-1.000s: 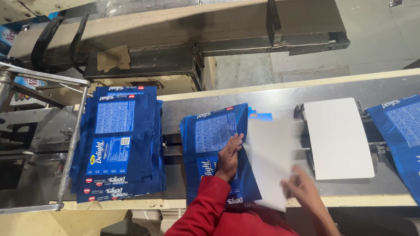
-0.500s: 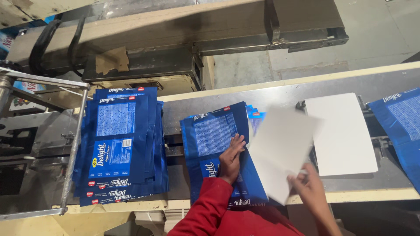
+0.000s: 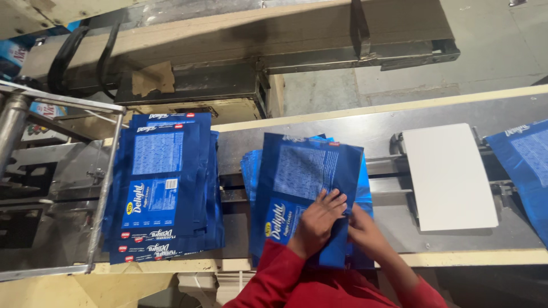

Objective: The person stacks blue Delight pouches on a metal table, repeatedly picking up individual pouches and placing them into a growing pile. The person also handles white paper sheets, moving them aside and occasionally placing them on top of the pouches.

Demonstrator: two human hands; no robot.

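Note:
A middle stack of flat blue printed pouches [image 3: 297, 171] lies on the metal conveyor bed [image 3: 377, 128]. My left hand [image 3: 317, 219], in a red sleeve, rests on the lower right part of the top pouch, its fingers curled at the pouch's right edge. Just to the right, my right hand [image 3: 365, 228] grips the same edge, partly tucked beside the left hand. The bottom of the stack is hidden by my hands and sleeves.
A taller stack of the same blue pouches [image 3: 162, 188] sits to the left against a metal rail [image 3: 105, 194]. A white flat sheet [image 3: 451, 177] lies on the conveyor to the right, with another blue pouch [image 3: 525, 165] at the right edge. Machine housing runs along the back.
The white-backed pouch my right hand was turning over now lies blue side up on the middle stack. Both hands have come together on its right edge.

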